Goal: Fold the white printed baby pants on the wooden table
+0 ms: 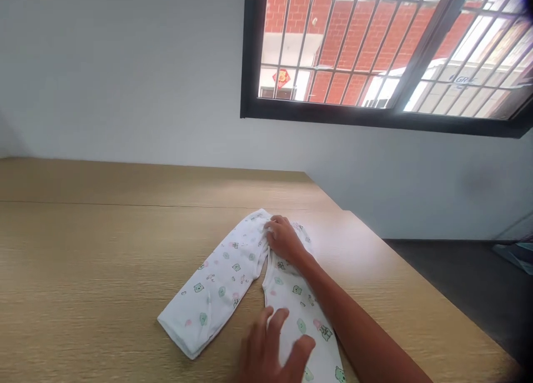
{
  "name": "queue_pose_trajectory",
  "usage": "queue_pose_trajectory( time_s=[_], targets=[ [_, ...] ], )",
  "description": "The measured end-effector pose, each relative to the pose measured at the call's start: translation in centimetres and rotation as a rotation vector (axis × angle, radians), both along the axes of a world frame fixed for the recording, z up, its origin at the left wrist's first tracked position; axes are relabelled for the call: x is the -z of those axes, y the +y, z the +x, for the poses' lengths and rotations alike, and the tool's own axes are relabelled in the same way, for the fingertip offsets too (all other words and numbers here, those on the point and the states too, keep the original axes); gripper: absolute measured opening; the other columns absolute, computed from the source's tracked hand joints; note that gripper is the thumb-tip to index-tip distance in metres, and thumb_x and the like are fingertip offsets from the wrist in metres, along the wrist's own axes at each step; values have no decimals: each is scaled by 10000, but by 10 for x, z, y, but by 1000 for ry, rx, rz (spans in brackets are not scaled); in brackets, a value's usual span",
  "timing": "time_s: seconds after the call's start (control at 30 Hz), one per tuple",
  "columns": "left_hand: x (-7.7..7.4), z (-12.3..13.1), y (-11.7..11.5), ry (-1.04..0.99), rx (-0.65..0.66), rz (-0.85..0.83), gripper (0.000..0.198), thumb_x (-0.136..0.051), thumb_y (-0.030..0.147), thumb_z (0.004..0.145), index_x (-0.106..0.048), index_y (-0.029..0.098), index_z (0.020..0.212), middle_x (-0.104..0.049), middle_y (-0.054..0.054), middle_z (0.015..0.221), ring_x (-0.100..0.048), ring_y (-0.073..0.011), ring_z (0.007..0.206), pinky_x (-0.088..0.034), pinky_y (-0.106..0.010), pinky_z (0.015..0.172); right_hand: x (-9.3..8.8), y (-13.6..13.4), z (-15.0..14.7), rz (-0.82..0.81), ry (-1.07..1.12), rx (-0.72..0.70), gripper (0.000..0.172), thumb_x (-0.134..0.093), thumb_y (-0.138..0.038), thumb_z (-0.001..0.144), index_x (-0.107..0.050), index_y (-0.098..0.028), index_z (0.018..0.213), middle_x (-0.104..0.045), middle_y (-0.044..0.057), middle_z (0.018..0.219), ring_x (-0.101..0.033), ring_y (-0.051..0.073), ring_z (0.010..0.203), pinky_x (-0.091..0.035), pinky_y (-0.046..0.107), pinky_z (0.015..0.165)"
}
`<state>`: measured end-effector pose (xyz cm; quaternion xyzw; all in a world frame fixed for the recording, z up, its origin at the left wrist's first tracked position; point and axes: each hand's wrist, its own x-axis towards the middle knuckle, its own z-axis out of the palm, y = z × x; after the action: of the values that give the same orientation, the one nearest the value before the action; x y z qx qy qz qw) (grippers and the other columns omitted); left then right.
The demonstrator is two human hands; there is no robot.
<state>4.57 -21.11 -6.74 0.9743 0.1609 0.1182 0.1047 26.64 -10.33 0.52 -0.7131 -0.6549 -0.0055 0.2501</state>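
Observation:
A small pair of white trousers with little green and pink prints lies flat on the wooden table, its two legs spread toward me. My right hand rests on the waist end at the far side, fingers bent and pinching the cloth. My left hand lies with fingers apart on the right trouser leg near the bottom edge of the view, pressing it flat. The left trouser leg lies untouched, angled to the left.
The table's right edge runs diagonally, with dark floor beyond it. A white wall stands behind the table. A black-framed barred window sits high on the right, with a red brick building outside.

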Motion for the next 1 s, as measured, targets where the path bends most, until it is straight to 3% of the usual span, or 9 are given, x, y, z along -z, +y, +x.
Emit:
queue_pose_trajectory(
  time_s=[0.1,0.23,0.33,0.47,0.6,0.67,0.73,0.87,1.0],
  targets=[
    [7,21,-6,-32,-148,15,611,-526,632,878,-403,447,1448,-388,-97,1525,-312,-467,1392,-382,-725,991,-2,-2,6,-15,8,-16,232,-550,-81,877,-683,-161,1050,-586,125,1204,-500,261,1148,-424,364,987],
    [-27,-10,21,124,-206,-165,522,-668,479,833,-533,490,1338,-307,-115,1560,-241,-546,1385,-253,-853,963,-9,-8,14,-47,20,-13,193,-557,-115,887,-692,-170,1014,-635,111,1122,-529,266,1104,-430,364,957],
    [-61,-69,72,288,-301,-293,620,-567,180,824,-510,498,1353,-159,-20,1607,-101,-410,1464,-91,-740,1125,-20,-13,16,-73,44,-13,199,-510,-121,896,-702,-174,901,-670,102,1011,-575,260,1001,-453,349,862],
    [-92,-132,145,212,-431,-433,533,-416,120,835,-640,394,1234,-307,25,1576,-178,-284,1483,-147,-556,1200,-39,-20,17,-171,98,-118,244,-502,-146,874,-705,-202,752,-693,50,846,-619,210,778,-462,304,705],
    [-118,-143,193,157,-323,-580,366,-402,164,823,-724,277,955,-412,14,1524,-318,-284,1433,-342,-417,1119,-47,-30,22,-275,146,-252,126,-647,-262,794,-746,-243,871,-703,31,836,-639,206,721,-488,291,634],
    [-125,-135,205,135,-291,-547,280,-436,228,826,-711,250,875,-553,-21,1398,-479,-302,1306,-425,-383,1024,-44,-36,24,-246,154,-263,245,-702,-281,739,-727,-245,980,-689,60,941,-641,234,805,-518,325,688],
    [-125,-123,212,102,-305,-484,216,-524,302,796,-677,244,937,-642,-53,1206,-579,-312,1116,-461,-395,930,-39,-42,25,-182,155,-269,260,-700,-283,738,-692,-249,995,-657,80,1058,-615,260,956,-524,371,811],
    [-101,-105,213,-13,-292,-397,430,-671,333,706,-558,240,1110,-595,-55,1137,-545,-265,1012,-439,-355,877,-31,-50,27,-66,218,-309,120,-672,-246,768,-615,-247,874,-599,88,1253,-491,292,1225,-459,440,996],
    [-75,-102,213,-84,-292,-354,195,-585,358,823,-534,228,960,-577,-25,947,-517,-207,840,-411,-303,754,-31,-51,28,-88,260,-307,180,-668,-209,769,-610,-258,933,-633,79,1134,-540,282,1138,-465,438,977]
  ],
)
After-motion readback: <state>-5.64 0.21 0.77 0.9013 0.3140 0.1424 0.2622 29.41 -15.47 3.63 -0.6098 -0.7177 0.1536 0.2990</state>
